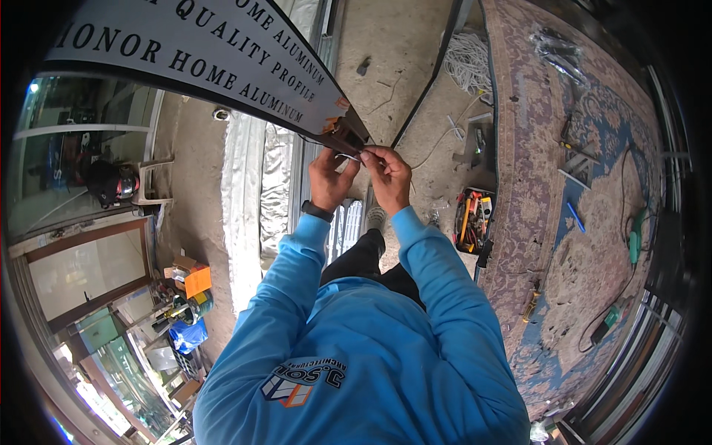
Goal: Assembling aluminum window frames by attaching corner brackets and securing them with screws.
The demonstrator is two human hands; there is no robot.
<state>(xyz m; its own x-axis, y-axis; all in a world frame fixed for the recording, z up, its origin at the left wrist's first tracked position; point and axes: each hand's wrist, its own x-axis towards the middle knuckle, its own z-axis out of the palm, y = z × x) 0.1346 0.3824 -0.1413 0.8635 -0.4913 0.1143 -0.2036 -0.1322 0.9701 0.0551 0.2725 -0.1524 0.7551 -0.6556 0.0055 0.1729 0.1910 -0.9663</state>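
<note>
A long aluminum profile (200, 63), covered in pale printed protective film with dark edges, reaches from the upper left to the middle. Its near end (345, 133) shows bare dark brown metal and torn orange-brown bits of film. Just below that end, my left hand (331, 180) has thumb and forefinger pinched together, with a dark band on the wrist. Beside it my right hand (387, 176) is closed too, its fingertips against the profile's corner. A small, thin whitish piece shows between the hands; what each hand grips is mostly hidden by the fingers.
To the right, a patterned carpet (519, 222) covers a bench bearing a blue pen (576, 217), a screwdriver (531, 300) and green corded power tools (635, 236). A toolbox (472, 220) stands beside it. Silver-wrapped lengths (245, 200) and an orange-flapped carton (191, 276) lie left.
</note>
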